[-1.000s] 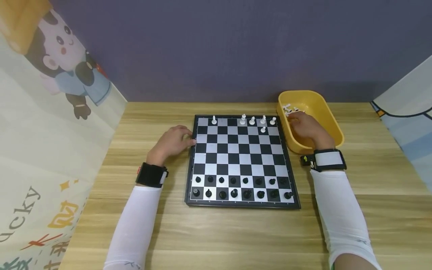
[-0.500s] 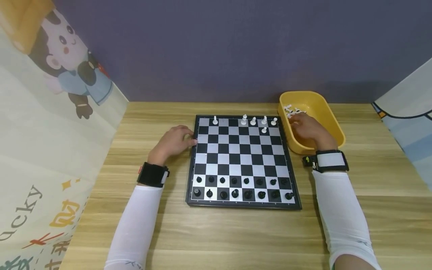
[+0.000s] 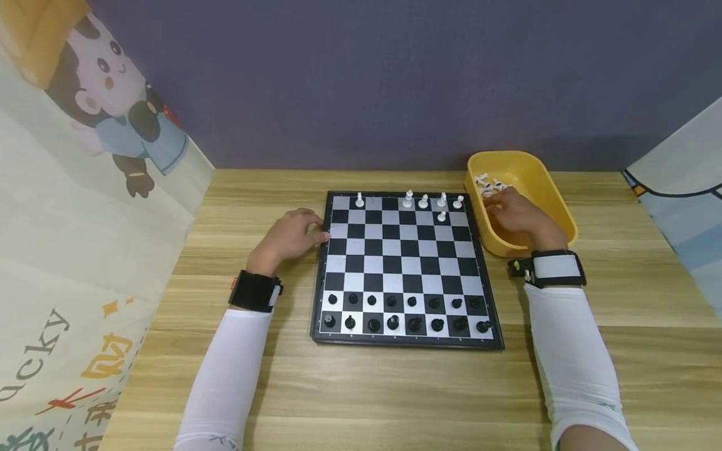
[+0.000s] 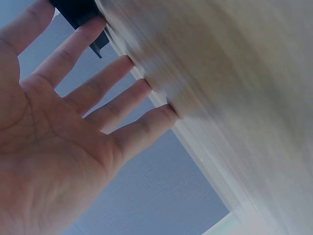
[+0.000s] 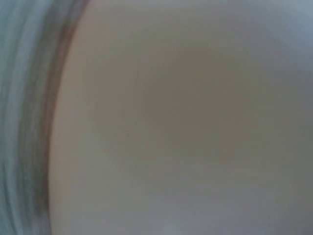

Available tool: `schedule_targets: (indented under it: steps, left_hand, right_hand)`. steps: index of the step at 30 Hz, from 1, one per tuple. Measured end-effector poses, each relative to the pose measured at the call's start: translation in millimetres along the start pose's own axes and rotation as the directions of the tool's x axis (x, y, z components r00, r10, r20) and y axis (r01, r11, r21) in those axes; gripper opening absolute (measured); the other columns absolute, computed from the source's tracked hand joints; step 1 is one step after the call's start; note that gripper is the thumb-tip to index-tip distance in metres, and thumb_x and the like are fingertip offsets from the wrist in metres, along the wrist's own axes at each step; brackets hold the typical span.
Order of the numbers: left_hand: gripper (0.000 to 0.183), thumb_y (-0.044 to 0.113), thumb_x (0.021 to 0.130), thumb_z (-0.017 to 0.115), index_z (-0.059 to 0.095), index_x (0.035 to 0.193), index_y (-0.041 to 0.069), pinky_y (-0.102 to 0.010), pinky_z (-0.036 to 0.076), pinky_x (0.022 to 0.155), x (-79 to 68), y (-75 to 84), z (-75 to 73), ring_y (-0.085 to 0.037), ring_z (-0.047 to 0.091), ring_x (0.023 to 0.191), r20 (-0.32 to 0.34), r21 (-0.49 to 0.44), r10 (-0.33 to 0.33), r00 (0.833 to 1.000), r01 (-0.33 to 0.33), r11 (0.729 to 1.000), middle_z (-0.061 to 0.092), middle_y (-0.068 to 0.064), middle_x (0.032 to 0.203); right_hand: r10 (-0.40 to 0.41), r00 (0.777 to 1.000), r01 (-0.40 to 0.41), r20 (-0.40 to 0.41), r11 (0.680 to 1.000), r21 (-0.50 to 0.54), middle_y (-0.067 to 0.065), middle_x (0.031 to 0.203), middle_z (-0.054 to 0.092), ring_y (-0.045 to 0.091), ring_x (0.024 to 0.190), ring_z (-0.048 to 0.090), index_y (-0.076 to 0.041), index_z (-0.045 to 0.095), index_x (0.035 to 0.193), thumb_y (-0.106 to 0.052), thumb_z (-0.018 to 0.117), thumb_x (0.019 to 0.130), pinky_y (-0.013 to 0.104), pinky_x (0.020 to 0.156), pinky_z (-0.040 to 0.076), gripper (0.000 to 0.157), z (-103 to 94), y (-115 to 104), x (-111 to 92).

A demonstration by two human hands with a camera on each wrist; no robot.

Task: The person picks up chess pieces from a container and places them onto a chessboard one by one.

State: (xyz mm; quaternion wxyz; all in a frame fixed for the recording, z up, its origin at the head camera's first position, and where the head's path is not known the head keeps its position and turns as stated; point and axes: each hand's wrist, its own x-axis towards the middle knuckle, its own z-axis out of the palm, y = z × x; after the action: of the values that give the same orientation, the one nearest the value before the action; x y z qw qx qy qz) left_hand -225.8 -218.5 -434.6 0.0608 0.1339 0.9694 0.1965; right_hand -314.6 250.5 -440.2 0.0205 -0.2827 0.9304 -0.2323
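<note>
My left hand [image 3: 289,237] rests at the left edge of the chessboard [image 3: 408,250], thumb and a finger touching its frame. In the left wrist view its fingers [image 4: 100,88] are spread and extended, fingertips on the wooden table and the board's dark edge. My right hand [image 3: 514,216] reaches into the yellow basket [image 3: 549,194], beside a heap of white chess pieces [image 3: 489,185]. Its fingertips are hidden, so whether it pinches a piece does not show. The right wrist view is only a blurred pale surface close to the camera.
Two rows of black chess pieces [image 3: 392,322] stand on the board's near side. Several white pieces stand on the far rows, among them a white pawn [image 3: 442,217] one row nearer. A dark wall [image 3: 361,88] rises behind the wooden table [image 3: 361,394].
The right hand stays in the basket, its wrist shifted very slightly to the right. The left hand holds its place at the board; the pieces on the board stand as before.
</note>
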Motion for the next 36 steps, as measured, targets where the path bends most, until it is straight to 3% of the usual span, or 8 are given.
schedule_targets:
  steps: [6,11,15,18,25,31,36]
  left_hand:
    - [0.047,0.049,0.087,0.053,0.057,0.119,0.015,-0.045,0.021,0.104,-1.6,-0.7,-0.4,-0.030,0.032,0.129,0.003,-0.004,-0.003,1.000,0.003,1.000,0.041,-0.011,0.138]
    - [0.046,0.049,0.087,0.053,0.057,0.119,0.015,-0.045,0.021,0.104,-2.0,1.1,-1.0,-0.029,0.032,0.129,-0.002,-0.005,0.002,1.000,-0.002,1.000,0.041,-0.011,0.137]
    - [0.045,0.048,0.087,0.053,0.058,0.118,0.015,-0.045,0.022,0.103,-1.2,2.6,-1.3,-0.030,0.033,0.128,-0.004,-0.009,0.010,1.000,-0.010,1.000,0.042,-0.011,0.137]
    - [0.045,0.048,0.087,0.053,0.058,0.117,0.015,-0.045,0.022,0.103,-0.6,2.7,-1.1,-0.030,0.033,0.128,-0.003,-0.006,0.015,1.000,-0.015,1.000,0.043,-0.011,0.136]
    - [0.046,0.049,0.087,0.053,0.057,0.118,0.015,-0.044,0.022,0.103,-0.4,1.0,-0.5,-0.030,0.033,0.128,-0.002,-0.005,0.002,1.000,-0.002,1.000,0.041,-0.011,0.137]
    - [0.047,0.048,0.087,0.053,0.057,0.119,0.014,-0.045,0.022,0.103,-1.1,1.7,-1.2,-0.030,0.033,0.128,0.002,-0.011,-0.008,1.000,0.008,1.000,0.041,-0.012,0.138]
    - [0.047,0.049,0.087,0.053,0.057,0.119,0.015,-0.045,0.021,0.104,-1.2,2.2,-1.7,-0.030,0.032,0.129,0.007,-0.013,-0.010,1.000,0.010,1.000,0.040,-0.011,0.138]
  right_hand:
    - [0.064,0.998,-0.064,0.020,0.998,0.007,0.004,0.067,0.047,0.021,0.066,0.043,-0.004,0.062,0.087,-0.005,0.042,0.089,0.033,0.060,0.036,0.020,-0.6,-3.3,1.1]
    - [0.152,0.988,-0.153,0.019,0.988,0.016,0.013,0.079,0.056,0.026,0.071,0.048,0.002,0.061,0.100,-0.010,0.040,0.091,0.036,0.064,0.039,0.025,-3.4,-7.7,-2.2]
    - [0.282,0.959,-0.282,-0.002,0.959,0.009,0.019,0.099,0.058,0.029,0.081,0.049,0.003,0.058,0.111,-0.018,0.042,0.093,0.039,0.069,0.040,0.032,-6.0,-9.7,-7.6]
    - [0.337,0.940,-0.337,-0.049,0.941,0.017,0.017,0.098,0.058,0.028,0.077,0.049,0.002,0.059,0.111,-0.023,0.046,0.093,0.036,0.064,0.039,0.033,-6.5,-8.9,-10.0]
    - [0.408,0.893,-0.402,-0.190,0.913,0.069,0.014,0.092,0.061,0.025,0.077,0.051,-0.002,0.065,0.099,-0.031,0.056,0.088,0.033,0.060,0.041,0.032,-6.6,-12.6,-9.6]
    - [0.469,0.856,-0.458,-0.217,0.883,0.103,0.012,0.093,0.061,0.024,0.079,0.051,-0.005,0.066,0.097,-0.035,0.060,0.085,0.033,0.062,0.042,0.033,-9.4,-16.8,-11.6]
    - [0.491,0.844,-0.476,-0.217,0.871,0.121,0.011,0.093,0.061,0.024,0.080,0.049,-0.005,0.065,0.094,-0.039,0.061,0.083,0.034,0.062,0.041,0.036,-11.0,-19.3,-13.2]
